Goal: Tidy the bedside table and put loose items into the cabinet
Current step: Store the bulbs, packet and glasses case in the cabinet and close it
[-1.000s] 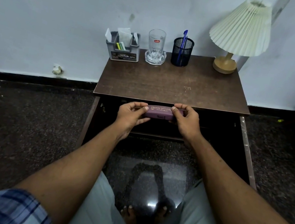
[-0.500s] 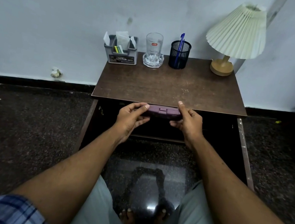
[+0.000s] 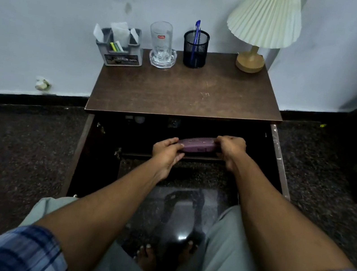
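A long purple case point(image 3: 197, 145) is held level inside the open cabinet, just above its dark shelf point(image 3: 197, 158) and below the brown bedside table top point(image 3: 186, 94). My left hand point(image 3: 166, 151) grips its left end and my right hand point(image 3: 230, 150) grips its right end. Whether the case touches the shelf I cannot tell. Small pale items point(image 3: 136, 119) sit deeper in the dark cabinet.
Along the back of the table top stand a grey organiser point(image 3: 119, 51) with papers, a glass point(image 3: 162, 42) on a clear coaster, a black mesh pen cup point(image 3: 194, 49) and a pleated lamp point(image 3: 263, 24). Both cabinet doors point(image 3: 278, 161) hang open over the dark floor.
Both hands have carried the purple case from the table's front edge down and into the cabinet opening. The head camera has moved closer.
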The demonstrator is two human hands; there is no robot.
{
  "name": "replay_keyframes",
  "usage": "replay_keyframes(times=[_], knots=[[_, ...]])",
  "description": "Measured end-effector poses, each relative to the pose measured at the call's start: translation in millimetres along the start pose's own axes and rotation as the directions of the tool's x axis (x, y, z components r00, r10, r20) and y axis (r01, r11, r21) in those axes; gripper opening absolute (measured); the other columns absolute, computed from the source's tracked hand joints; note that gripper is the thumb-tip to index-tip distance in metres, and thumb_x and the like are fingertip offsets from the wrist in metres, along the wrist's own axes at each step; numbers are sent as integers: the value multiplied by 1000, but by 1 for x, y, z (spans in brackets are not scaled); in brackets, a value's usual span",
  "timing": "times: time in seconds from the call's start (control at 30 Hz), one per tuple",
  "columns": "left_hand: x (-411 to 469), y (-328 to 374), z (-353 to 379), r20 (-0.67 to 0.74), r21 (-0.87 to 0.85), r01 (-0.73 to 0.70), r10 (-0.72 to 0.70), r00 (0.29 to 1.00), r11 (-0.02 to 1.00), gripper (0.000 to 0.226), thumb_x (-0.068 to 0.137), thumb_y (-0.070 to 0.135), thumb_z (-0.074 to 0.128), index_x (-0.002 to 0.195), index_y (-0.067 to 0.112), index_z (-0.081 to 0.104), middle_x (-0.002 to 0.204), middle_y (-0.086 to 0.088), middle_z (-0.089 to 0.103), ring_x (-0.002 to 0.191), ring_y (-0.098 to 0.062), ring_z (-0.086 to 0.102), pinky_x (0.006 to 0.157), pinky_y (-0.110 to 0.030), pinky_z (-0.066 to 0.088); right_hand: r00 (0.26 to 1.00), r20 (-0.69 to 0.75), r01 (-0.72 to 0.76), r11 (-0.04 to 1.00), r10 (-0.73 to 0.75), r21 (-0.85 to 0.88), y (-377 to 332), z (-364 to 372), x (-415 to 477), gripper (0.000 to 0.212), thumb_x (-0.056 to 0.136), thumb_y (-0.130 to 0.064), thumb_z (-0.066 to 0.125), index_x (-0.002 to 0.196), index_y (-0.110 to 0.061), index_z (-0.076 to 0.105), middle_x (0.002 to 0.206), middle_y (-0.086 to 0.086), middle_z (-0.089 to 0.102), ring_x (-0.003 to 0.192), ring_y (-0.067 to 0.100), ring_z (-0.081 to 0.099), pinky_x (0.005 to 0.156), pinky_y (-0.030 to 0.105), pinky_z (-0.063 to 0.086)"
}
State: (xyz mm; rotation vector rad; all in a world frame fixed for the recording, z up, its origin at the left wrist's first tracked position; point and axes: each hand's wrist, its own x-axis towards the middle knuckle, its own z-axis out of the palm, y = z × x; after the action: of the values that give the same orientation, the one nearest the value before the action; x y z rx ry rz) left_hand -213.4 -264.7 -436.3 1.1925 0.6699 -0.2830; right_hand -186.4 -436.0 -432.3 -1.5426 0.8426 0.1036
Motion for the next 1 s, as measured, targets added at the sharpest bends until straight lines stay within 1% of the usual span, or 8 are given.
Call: replay_keyframes(times=[0.07, 0.17, 0.4, 0.47, 0.63, 0.83, 0.93, 1.0], knots=[[11, -9, 17, -13, 19, -9, 9, 1000, 1000, 38, 93, -8, 60, 131, -2, 59, 130, -21, 60, 122, -34, 62, 96, -36, 55, 996, -77, 33, 999, -33, -8, 5, -7, 17, 11, 78, -10, 79, 81, -12, 68, 87, 8, 68, 78, 21, 66, 71, 41, 63], [32, -18, 37, -57, 58, -25, 28, 998, 998, 39, 92, -8, 61, 131, -6, 58, 130, -24, 61, 117, -32, 64, 97, -35, 55, 989, -141, 43, 999, -43, 2, 9, -10, 38, 32, 79, -19, 81, 109, -12, 72, 107, 10, 74, 99, 27, 71, 95, 45, 58], [88, -23, 60, -107, 215, -73, 98, 989, 974, 28, 89, -7, 64, 115, 4, 63, 82, -6, 62, 72, -15, 61, 91, -40, 57, 964, -219, 108, 977, -149, -185, 15, 1, 78, 38, 82, -25, 78, 115, -7, 70, 108, 12, 74, 107, 32, 70, 89, 31, 52], [96, -21, 62, -100, 316, -63, 99, 990, 947, 14, 89, 0, 66, 101, 7, 64, 83, -9, 66, 77, -22, 66, 94, -44, 57, 966, -205, 105, 964, -158, -246, 15, 6, 86, 42, 84, -24, 75, 118, -2, 69, 116, 17, 72, 109, 34, 68, 87, 31, 52], [112, -20, 68, -71, 448, -35, 74, 995, 893, 36, 85, 10, 70, 117, -4, 63, 112, -19, 70, 103, -33, 69, 95, -46, 58, 976, -164, 91, 958, -140, -273, 13, 15, 107, 32, 84, -14, 64, 107, 9, 69, 108, 22, 72, 104, 37, 70, 87, 40, 57], [125, -25, 74, -37, 457, 11, 6, 999, 890, 34, 87, 10, 68, 118, -3, 65, 106, -15, 69, 98, -29, 69, 95, -42, 59, 987, -117, 86, 976, -111, -199, 16, 22, 112, 34, 85, -1, 60, 117, 6, 68, 117, 19, 71, 109, 30, 68, 76, 27, 49], [123, -24, 75, -17, 477, 3, 6, 1000, 879, 4, 89, 6, 63, 92, 3, 62, 85, -6, 62, 78, -21, 61, 94, -43, 59, 989, -94, 95, 981, -112, -169, 15, 23, 110, 35, 87, -1, 60, 121, 4, 67, 120, 16, 71, 111, 27, 67, 74, 20, 44], [123, -24, 73, 10, 501, -3, -2, 1000, 866, 15, 93, 6, 59, 79, 11, 54, 81, -4, 58, 72, -15, 58, 88, -41, 58, 990, -89, 88, 976, -108, -199, 15, 21, 110, 34, 87, -3, 60, 119, 5, 68, 119, 17, 71, 111, 28, 68, 74, 22, 45]])
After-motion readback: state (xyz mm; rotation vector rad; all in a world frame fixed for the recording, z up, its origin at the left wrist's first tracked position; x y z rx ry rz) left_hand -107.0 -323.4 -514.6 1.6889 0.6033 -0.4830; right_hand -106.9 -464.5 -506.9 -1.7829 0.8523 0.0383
